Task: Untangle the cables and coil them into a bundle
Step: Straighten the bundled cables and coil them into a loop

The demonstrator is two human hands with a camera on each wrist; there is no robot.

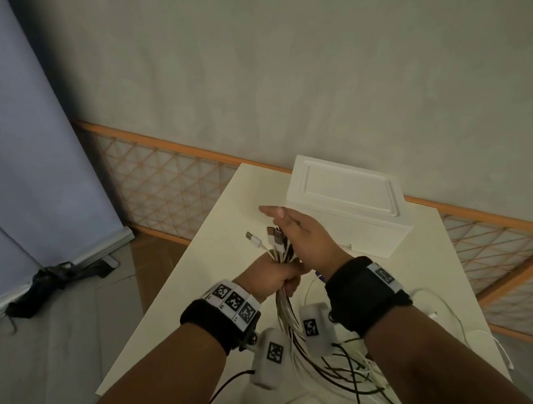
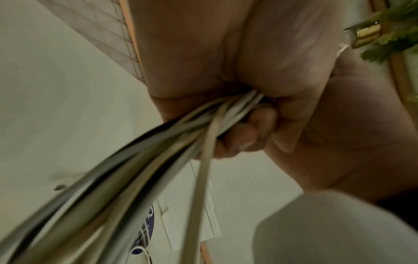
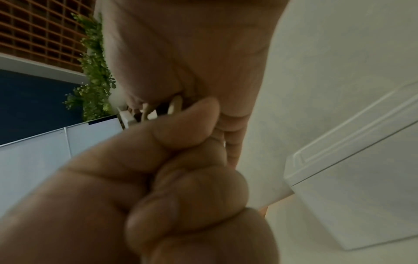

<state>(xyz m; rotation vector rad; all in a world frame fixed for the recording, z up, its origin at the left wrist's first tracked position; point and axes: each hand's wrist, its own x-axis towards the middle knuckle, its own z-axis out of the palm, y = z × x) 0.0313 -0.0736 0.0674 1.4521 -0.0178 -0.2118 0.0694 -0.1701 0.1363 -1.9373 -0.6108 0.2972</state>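
Your left hand (image 1: pixel 274 277) clenches the cables (image 1: pixel 283 248) to align plugs, while your right hand (image 1: pixel 300 230), fingers straight, pats them level.

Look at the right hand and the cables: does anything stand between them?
Nothing visible does. The left hand grips the cables in a fist, plug ends sticking up. The right hand, fingers straight, lies right beside those plug ends, with no other object between. Whether it touches them cannot be told.
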